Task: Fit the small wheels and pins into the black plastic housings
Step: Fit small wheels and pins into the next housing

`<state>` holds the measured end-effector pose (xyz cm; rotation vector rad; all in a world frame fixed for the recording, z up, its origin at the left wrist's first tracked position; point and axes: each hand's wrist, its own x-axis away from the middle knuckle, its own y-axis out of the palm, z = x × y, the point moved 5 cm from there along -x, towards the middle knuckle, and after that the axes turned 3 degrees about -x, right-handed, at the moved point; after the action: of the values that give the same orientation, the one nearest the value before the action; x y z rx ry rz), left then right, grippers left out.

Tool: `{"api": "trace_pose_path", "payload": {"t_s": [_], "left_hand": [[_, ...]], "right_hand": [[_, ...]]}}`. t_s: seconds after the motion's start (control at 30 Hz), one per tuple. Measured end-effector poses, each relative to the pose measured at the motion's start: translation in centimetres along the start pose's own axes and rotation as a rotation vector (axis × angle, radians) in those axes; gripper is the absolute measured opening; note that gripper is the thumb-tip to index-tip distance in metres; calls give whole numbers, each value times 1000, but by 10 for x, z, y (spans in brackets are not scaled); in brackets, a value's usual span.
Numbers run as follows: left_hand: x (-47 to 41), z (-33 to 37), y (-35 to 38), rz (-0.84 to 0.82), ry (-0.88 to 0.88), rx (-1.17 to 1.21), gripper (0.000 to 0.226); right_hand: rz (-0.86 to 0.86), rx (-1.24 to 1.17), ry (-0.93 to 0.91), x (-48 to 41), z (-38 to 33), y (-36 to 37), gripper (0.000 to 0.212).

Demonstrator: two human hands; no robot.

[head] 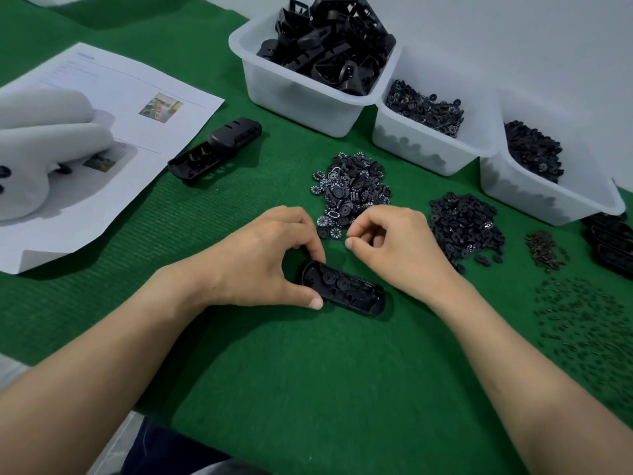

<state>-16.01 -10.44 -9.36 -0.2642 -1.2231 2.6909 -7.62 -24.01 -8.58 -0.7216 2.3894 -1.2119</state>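
A black oblong housing [346,290] lies open side up on the green mat, with small wheels seated inside it. My left hand [260,258] pinches its left end between thumb and fingers. My right hand [394,245] hovers just above and behind the housing with curled fingers, index and thumb pinched together; whether a small part sits between them I cannot tell. A heap of numbered wheels [352,190] lies right behind both hands. A second heap of black discs [466,228] sits to the right.
Three white bins stand at the back: housings [308,94], wheels [421,138], discs [548,197]. Small springs [544,250] and scattered pins [582,323] lie at right, stacked housings [613,245] at the far right. Two housings [215,150], a paper sheet [113,138] and a white device [41,149] lie at left.
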Motion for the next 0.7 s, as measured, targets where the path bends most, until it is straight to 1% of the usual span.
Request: {"api": "trace_pose_path", "payload": {"t_s": [0.13, 0.27, 0.33, 0.47, 0.57, 0.7], "left_hand": [[0, -2, 0, -6, -7, -15, 39], [0, 0, 1, -10, -9, -16, 39], [0, 0, 1, -11, -12, -8, 38], [0, -1, 0, -7, -5, -6, 38], [0, -2, 1, -5, -4, -8, 38], [0, -2, 1, -2, -4, -3, 38]], "right_hand": [[-15, 19, -19, -1, -5, 3, 15], [-35, 5, -60, -2, -13, 7, 9], [-37, -23, -66, 2, -8, 2, 13], [-93, -86, -48, 16, 4, -6, 21], [-85, -122, -21, 20, 8, -7, 19], [-54, -51, -54, 16, 2, -3, 13]]}}
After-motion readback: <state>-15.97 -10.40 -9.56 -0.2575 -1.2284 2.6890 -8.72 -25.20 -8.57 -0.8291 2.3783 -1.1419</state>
